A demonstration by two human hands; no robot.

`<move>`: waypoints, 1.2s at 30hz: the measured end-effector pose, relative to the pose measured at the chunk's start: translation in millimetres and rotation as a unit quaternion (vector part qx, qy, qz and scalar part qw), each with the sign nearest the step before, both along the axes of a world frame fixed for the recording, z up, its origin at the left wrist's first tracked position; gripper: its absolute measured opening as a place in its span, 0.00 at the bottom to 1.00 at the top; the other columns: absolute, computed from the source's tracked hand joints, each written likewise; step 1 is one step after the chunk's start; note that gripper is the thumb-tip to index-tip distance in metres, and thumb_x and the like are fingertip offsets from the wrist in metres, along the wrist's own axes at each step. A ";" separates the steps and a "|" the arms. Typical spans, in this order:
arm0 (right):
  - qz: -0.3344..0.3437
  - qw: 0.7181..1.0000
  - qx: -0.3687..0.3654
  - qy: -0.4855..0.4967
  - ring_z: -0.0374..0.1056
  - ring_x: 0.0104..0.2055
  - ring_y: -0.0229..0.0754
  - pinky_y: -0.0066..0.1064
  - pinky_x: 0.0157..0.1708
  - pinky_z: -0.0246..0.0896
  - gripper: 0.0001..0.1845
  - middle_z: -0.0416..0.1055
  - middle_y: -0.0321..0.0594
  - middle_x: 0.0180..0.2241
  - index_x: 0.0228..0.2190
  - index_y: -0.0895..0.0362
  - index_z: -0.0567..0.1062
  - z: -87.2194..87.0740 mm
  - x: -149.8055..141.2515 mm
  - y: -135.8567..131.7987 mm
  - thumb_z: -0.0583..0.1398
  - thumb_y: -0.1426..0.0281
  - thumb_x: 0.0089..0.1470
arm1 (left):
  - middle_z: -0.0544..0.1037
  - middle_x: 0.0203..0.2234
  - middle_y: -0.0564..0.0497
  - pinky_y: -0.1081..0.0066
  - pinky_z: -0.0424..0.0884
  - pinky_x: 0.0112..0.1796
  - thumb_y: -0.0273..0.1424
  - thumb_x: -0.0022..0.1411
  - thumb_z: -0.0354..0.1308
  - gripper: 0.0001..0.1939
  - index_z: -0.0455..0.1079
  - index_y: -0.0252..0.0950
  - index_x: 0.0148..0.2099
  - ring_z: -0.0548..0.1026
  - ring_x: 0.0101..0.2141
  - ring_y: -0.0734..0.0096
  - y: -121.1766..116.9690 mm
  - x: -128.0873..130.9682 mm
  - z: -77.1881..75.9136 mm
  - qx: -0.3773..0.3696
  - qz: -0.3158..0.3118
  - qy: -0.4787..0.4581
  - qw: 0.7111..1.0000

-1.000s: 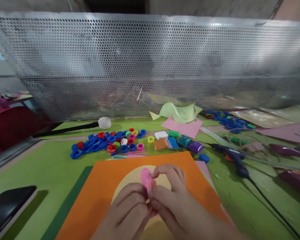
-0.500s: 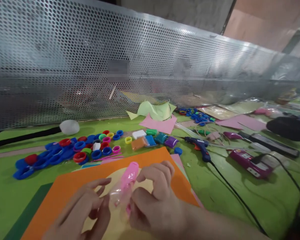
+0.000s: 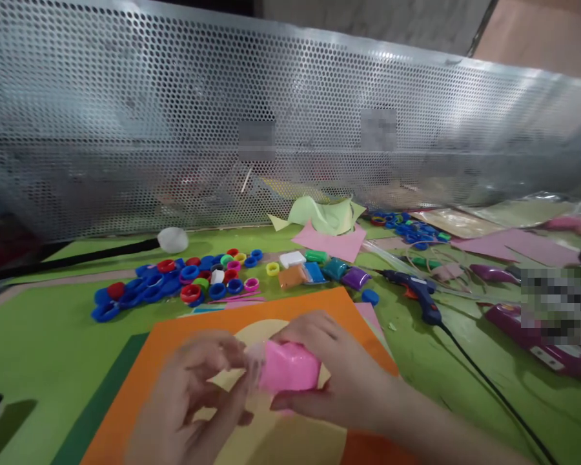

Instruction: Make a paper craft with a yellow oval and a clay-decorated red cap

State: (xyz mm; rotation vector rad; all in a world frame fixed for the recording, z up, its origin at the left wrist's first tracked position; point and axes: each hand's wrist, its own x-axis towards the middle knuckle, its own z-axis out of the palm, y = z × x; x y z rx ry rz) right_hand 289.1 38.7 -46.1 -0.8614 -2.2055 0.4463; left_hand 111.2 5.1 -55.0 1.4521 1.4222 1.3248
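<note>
A glossy pink lump (image 3: 290, 367), looking like modelling clay in a small clear plastic packet, is between my two hands. My right hand (image 3: 341, 368) wraps around it, thumb below and fingers above. At its left end my left hand (image 3: 188, 394), somewhat blurred, pinches the clear plastic wrapper (image 3: 255, 363). Beneath both hands lies an orange sheet (image 3: 174, 352) with a pale yellow paper circle (image 3: 290, 442) on it. A small bit of pink shows under the right thumb.
Blue, red and other coloured bottle caps (image 3: 150, 284) spread behind the sheets. Several coloured clay packets (image 3: 314, 272) lie at the centre back. A corded glue gun (image 3: 419, 290) rests to the right. A perforated metal panel (image 3: 184, 97) runs along the back.
The pink lump has turned from upright to lying sideways, and my right hand now wraps around it. My left hand has moved to its wrapper end. The head view has shifted left.
</note>
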 end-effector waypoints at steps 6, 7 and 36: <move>-0.016 0.993 -0.102 0.062 0.67 0.34 0.34 0.23 0.35 0.61 0.21 0.70 0.32 0.34 0.38 0.54 0.68 3.5 -0.1 -3.8 0.66 0.66 0.40 | 0.72 0.41 0.56 0.80 0.74 0.23 0.39 0.55 0.55 0.06 0.71 0.48 0.29 0.72 0.39 0.65 10.0 -18.7 -3.4 0.116 -0.035 0.131 0.984; -0.025 0.991 -0.111 0.070 0.67 0.34 0.34 0.24 0.35 0.62 0.21 0.70 0.32 0.34 0.38 0.54 0.68 1.7 0.0 -3.2 0.66 0.66 0.40 | 0.73 0.39 0.55 0.80 0.74 0.24 0.37 0.55 0.55 0.05 0.71 0.48 0.29 0.70 0.43 0.63 11.9 -21.6 -4.2 0.137 -0.051 0.151 0.978; 0.049 0.991 0.117 -0.043 0.65 0.38 0.39 0.34 0.41 0.52 0.15 0.72 0.39 0.36 0.40 0.57 0.65 -11.3 -0.6 3.1 0.54 0.59 0.57 | 0.79 0.38 0.52 0.68 0.69 0.45 0.36 0.56 0.54 0.10 0.77 0.48 0.30 0.59 0.56 0.56 17.7 -20.6 -0.3 0.041 -0.172 0.221 0.959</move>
